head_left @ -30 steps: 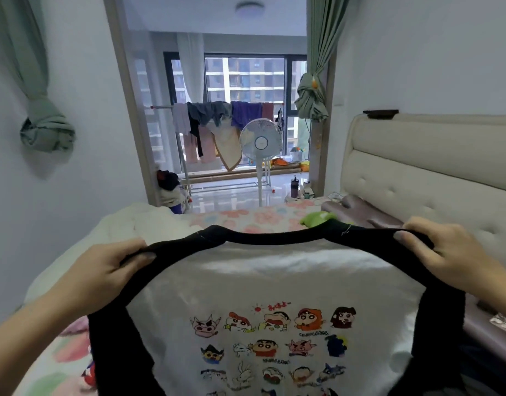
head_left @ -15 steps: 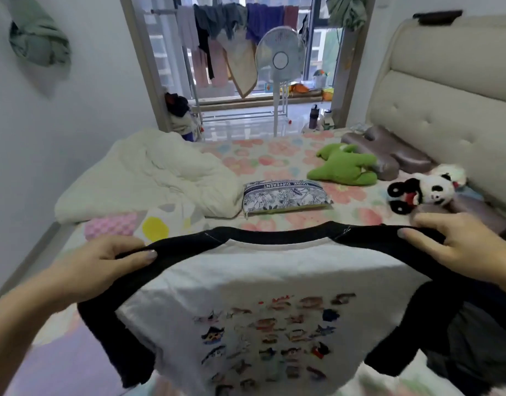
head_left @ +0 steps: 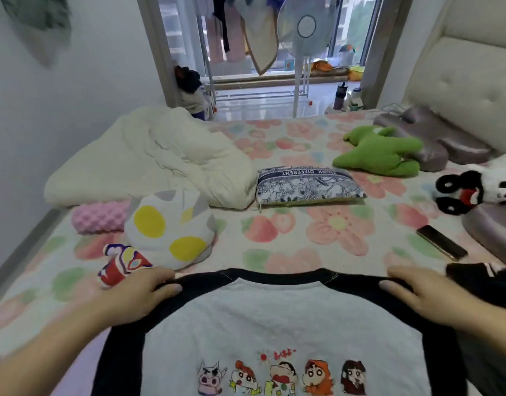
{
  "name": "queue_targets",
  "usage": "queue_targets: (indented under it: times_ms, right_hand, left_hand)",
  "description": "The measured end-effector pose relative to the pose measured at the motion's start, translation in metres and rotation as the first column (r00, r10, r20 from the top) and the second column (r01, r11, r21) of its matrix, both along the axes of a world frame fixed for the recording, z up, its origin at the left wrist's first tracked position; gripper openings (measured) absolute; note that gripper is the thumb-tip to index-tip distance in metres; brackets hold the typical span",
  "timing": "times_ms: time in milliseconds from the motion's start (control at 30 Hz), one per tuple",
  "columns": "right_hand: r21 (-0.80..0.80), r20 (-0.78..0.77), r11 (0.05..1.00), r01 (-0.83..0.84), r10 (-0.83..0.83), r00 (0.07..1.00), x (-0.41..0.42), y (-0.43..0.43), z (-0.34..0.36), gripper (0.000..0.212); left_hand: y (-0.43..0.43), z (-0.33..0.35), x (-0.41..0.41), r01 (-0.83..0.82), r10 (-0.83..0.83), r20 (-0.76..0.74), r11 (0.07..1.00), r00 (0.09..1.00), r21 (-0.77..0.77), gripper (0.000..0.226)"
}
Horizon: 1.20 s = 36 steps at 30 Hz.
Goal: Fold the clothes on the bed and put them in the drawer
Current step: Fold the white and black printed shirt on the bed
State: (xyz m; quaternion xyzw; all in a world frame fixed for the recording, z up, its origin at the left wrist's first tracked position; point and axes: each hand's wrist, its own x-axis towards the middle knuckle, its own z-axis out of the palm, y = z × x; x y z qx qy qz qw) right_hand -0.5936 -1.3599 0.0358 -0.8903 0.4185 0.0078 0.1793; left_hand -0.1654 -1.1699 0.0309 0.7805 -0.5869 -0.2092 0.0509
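I can't see the lower half of the grey cartoon-print T-shirt with black raglan sleeves point(head_left: 277, 318); the frame cuts it off. My left hand point(head_left: 137, 295) and right hand point(head_left: 420, 292) each pinch a black shoulder, holding it spread, print facing me, over the near edge of the flower-patterned bed point(head_left: 303, 241).

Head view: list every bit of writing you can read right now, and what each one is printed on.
"THINK DIFFERENT": on the band of the blue-and-white floral pouch, reading upside down from here.
Red characters above the cartoon figures on the T-shirt: too small and blurred to read.
Nothing else shows legible text; the phone shows no text.
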Motion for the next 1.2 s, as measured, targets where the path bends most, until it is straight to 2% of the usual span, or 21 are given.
queue_targets:
  times_ms: [133,200,267,333,400,433,467,533,567,633,700,733,833,933,1000,1067,1133,1167,1200]
  right_hand:
    - [-0.120,-0.132,0.984,0.131,-0.146,0.980,0.037,-0.032,-0.139,0.027]
    - [-0.238,-0.150,0.951,0.197,-0.236,0.960,0.054,-0.046,-0.192,0.029]
    - [-0.310,-0.096,0.913,0.265,-0.307,0.947,0.070,-0.061,-0.233,0.030]
    - [-0.349,-0.043,0.884,0.310,-0.346,0.937,0.086,-0.070,-0.262,0.031]
    - [-0.366,0.060,0.851,0.378,-0.383,0.922,0.099,-0.074,-0.281,0.029]
    - [-0.385,0.122,0.822,0.420,-0.406,0.906,0.105,-0.072,-0.288,0.031]
    - [-0.402,0.179,0.798,0.449,-0.413,0.893,0.113,-0.067,-0.294,0.037]
    - [-0.404,0.241,0.813,0.418,-0.346,0.907,0.128,-0.035,-0.308,0.051]
    - [-0.382,0.251,0.852,0.358,-0.278,0.927,0.135,-0.009,-0.318,0.056]
    - [-0.279,0.186,0.946,0.166,-0.117,0.976,0.143,0.048,-0.340,0.062]
    - [-0.171,0.008,0.985,-0.002,0.004,1.000,0.136,0.081,-0.359,0.063]
    - [-0.156,-0.043,0.987,-0.022,0.016,0.999,0.130,0.080,-0.366,0.061]
    - [-0.213,-0.063,0.974,0.070,-0.085,0.994,0.104,0.047,-0.375,0.062]
    - [-0.272,-0.116,0.953,0.134,-0.170,0.979,0.063,0.025,-0.370,0.059]
    - [-0.286,-0.120,0.924,0.255,-0.299,0.947,0.049,0.037,-0.361,0.059]
    - [-0.277,-0.045,0.890,0.361,-0.387,0.921,0.049,0.076,-0.351,0.061]
    - [-0.195,0.036,0.901,0.387,-0.388,0.921,0.047,0.134,-0.342,0.066]
    - [-0.110,0.035,0.892,0.438,-0.437,0.899,0.041,0.163,-0.338,0.071]
    - [-0.017,0.012,0.841,0.541,-0.540,0.841,0.032,0.188,-0.334,0.075]
  left_hand:
    - [-0.051,-0.132,0.003,-0.131,0.163,0.216,0.980,0.963,-0.152,0.023]
    - [-0.069,-0.186,0.004,-0.186,0.241,0.228,0.953,0.943,-0.239,0.026]
    - [-0.082,-0.233,0.004,-0.258,0.330,0.202,0.914,0.922,-0.312,0.028]
    - [-0.091,-0.264,0.004,-0.307,0.400,0.237,0.885,0.885,-0.350,0.028]
    - [-0.098,-0.280,0.001,-0.341,0.454,0.246,0.855,0.856,-0.390,0.024]
    - [-0.100,-0.287,-0.001,-0.348,0.474,0.235,0.835,0.849,-0.425,0.029]
    - [-0.098,-0.293,-0.005,-0.324,0.466,0.235,0.825,0.853,-0.463,0.040]
    - [-0.083,-0.307,-0.027,-0.152,0.332,0.278,0.844,0.901,-0.515,0.053]
    - [-0.070,-0.317,-0.045,-0.059,0.230,0.292,0.866,0.928,-0.496,0.055]
    - [-0.035,-0.339,-0.080,0.036,0.049,0.259,0.949,0.965,-0.313,0.057]
    - [-0.010,-0.358,-0.095,0.022,0.008,0.203,0.989,0.979,-0.145,0.058]
    - [-0.007,-0.364,-0.092,-0.008,0.033,0.175,0.990,0.984,-0.142,0.059]
    - [-0.010,-0.368,-0.069,-0.035,0.060,0.159,0.987,0.985,-0.157,0.065]
    - [0.002,-0.362,-0.042,-0.093,0.109,0.163,0.990,0.981,-0.107,0.068]
    - [0.023,-0.352,-0.039,-0.215,0.231,0.113,0.966,0.966,-0.142,0.063]
    - [0.052,-0.345,-0.057,-0.281,0.302,0.066,0.934,0.951,-0.221,0.058]
    - [0.088,-0.340,-0.090,-0.412,0.417,-0.032,0.881,0.909,-0.231,0.057]
    - [0.107,-0.336,-0.105,-0.501,0.496,-0.077,0.842,0.865,-0.198,0.058]
    - [0.125,-0.331,-0.117,-0.599,0.587,-0.117,0.788,0.801,-0.145,0.058]
